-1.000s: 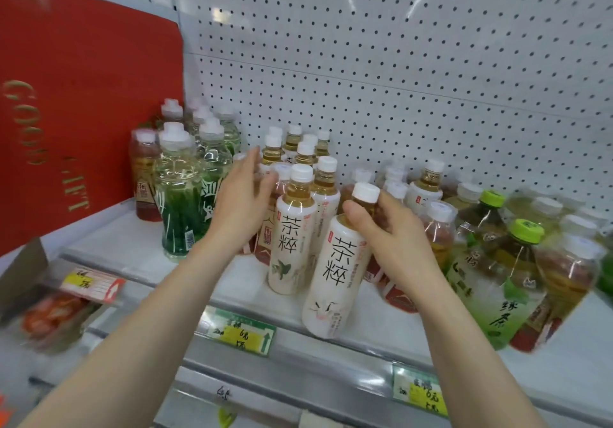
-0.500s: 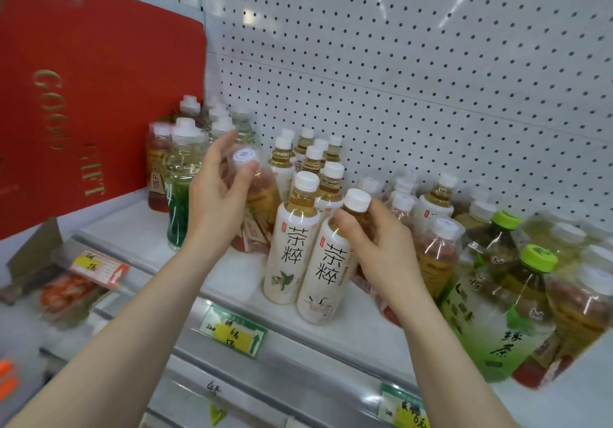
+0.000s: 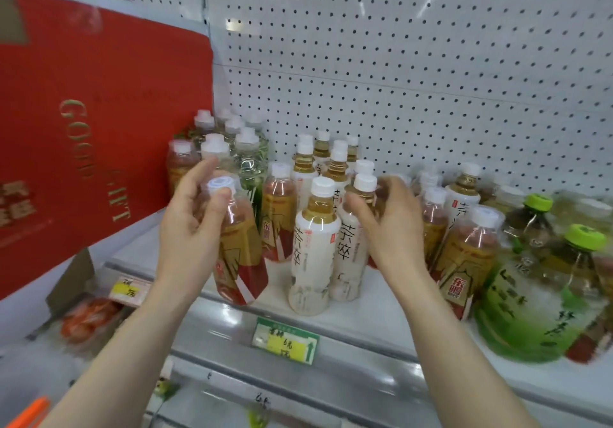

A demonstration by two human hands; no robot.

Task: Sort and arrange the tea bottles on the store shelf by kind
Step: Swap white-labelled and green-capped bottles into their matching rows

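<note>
Store shelf [image 3: 381, 306]: left grip [image 3: 189, 228] round red-labelled bottle [image 3: 242, 261], right grip [image 3: 389, 228] round white-labelled bottle [image 3: 348, 261].

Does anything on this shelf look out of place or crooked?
Yes. The red-labelled bottle in the left hand is tilted near the front edge of the shelf. Kinds are mixed: a second red bottle stands right of the white-labelled bottles, beside the green-capped bottles.

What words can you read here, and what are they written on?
"GOOD GIFT": on the red gift box.
"茶粹": on the white-labelled tea bottle.
"东鹏": on the red-and-gold tea bottle at the right.
The lettering on the green-capped bottle and the writing on the yellow price tags are too blurred to read.
</note>
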